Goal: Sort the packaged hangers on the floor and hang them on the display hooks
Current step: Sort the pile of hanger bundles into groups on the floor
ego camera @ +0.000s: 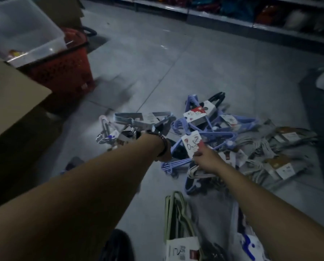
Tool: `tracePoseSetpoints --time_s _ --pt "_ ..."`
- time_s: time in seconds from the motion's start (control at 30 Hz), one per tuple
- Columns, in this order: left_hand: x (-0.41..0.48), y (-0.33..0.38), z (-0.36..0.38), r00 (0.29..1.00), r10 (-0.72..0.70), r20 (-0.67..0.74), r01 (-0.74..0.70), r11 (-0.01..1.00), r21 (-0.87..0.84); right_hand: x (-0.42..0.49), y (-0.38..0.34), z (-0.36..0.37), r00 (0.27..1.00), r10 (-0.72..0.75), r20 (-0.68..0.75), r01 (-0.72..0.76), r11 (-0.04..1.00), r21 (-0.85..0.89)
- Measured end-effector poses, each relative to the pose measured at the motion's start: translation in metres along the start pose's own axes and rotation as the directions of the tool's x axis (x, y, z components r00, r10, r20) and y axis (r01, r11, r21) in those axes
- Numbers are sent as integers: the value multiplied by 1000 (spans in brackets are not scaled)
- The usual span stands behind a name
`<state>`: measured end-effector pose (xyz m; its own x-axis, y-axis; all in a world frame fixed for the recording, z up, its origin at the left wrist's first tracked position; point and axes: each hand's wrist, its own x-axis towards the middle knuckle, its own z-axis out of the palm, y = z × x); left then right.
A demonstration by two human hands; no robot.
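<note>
A heap of packaged hangers lies on the grey floor: purple packs (221, 136), grey packs (281, 157) and a black one (218, 97). My right hand (206, 158) pinches the white label card (192, 145) of a purple pack on top of the heap. My left hand (165, 156), with a dark bracelet at the wrist, is mostly hidden behind the wrist. It appears to grip a blurred bundle of grey-blue hanger packs (144, 119) held above the floor, left of the heap. No display hooks show.
A red shopping basket (69, 72) holding a clear plastic bin (25, 32) stands at the left, with a cardboard box (12, 97) in front of it. Store shelving (232, 17) runs along the back. Beige hanger packs (178, 219) and a plastic bag (249, 245) lie near my feet.
</note>
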<state>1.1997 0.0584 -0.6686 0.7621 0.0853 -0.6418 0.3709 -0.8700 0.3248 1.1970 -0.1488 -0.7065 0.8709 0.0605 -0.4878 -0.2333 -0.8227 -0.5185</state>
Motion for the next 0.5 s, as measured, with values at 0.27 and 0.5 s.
tracePoseSetpoints --time_s 0.27,0.5 --pt "55 46 84 985 130 113 -120 989 -85 46 71 -19 958 217 -186 -158 945 287" --pt "72 81 95 964 248 97 -204 922 -328 101 86 -29 885 456 90 -215 229 949"
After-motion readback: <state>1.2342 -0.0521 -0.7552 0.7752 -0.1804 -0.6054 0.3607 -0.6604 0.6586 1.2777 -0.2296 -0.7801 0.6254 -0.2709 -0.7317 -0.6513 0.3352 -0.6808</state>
